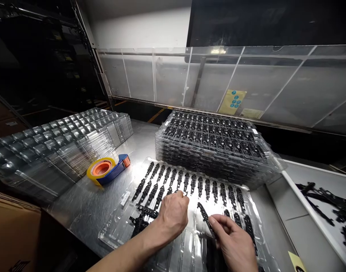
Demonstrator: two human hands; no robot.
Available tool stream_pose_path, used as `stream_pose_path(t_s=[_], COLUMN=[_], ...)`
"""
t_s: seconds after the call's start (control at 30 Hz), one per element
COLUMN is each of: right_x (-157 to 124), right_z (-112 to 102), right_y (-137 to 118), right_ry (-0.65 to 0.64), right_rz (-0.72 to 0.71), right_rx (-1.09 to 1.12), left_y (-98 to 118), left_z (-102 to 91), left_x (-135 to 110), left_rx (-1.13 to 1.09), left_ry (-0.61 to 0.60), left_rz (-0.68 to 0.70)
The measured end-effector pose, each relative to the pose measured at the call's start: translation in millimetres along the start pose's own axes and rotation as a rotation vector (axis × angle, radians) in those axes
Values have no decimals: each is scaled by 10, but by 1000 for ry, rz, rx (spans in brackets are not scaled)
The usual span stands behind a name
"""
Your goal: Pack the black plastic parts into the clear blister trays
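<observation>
A clear plastic tray (124,211) lies in front of me on the metal table, its pockets holding rows of small black plastic parts (201,187). My left hand (173,215) is closed over the tray's middle, fingertips pinching at a black part by the second row. My right hand (235,241) pinches one long black part (205,217) and holds it tilted above the tray. A few loose black parts (141,219) lie heaped on the tray left of my left hand.
A tall stack of filled trays (215,143) stands behind the working tray. Empty clear trays (56,147) are stacked at the left. A yellow tape roll in a blue dispenser (106,170) sits between them. A bin with loose black parts (328,204) is at right. A cardboard box (14,234) stands lower left.
</observation>
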State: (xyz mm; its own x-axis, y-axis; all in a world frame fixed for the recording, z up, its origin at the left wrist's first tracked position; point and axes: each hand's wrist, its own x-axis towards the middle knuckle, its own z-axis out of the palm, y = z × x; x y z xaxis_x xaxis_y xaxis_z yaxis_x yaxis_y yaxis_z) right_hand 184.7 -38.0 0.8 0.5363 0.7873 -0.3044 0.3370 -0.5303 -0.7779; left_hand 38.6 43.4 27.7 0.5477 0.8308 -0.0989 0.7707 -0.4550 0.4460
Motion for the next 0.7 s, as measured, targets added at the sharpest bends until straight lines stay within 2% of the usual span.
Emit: stream_pose_path(t_s=[0.1,0.2,0.3,0.4,0.57,0.7], right_x=[12,11,-1,-4,72,141], right_z=[-25,30,108,138,130,257], right_y=[5,-83,-168,-166,-17,91], right_ry=[27,36,12,15,10,9], right_rz=[35,7,-89,-187,-350,-456], right_rx=[-78,-217,-367,-488,-579,-625], left_y=[11,41,57,45,11,-16], left_z=[40,141,208,195,188,237], left_x=[22,61,81,77,80,90], left_rx=[-47,-83,-39,21,76,84], left_ry=[8,-16,-24,-32,-46,-36], left_rz=[-25,-49,-79,-78,-5,49])
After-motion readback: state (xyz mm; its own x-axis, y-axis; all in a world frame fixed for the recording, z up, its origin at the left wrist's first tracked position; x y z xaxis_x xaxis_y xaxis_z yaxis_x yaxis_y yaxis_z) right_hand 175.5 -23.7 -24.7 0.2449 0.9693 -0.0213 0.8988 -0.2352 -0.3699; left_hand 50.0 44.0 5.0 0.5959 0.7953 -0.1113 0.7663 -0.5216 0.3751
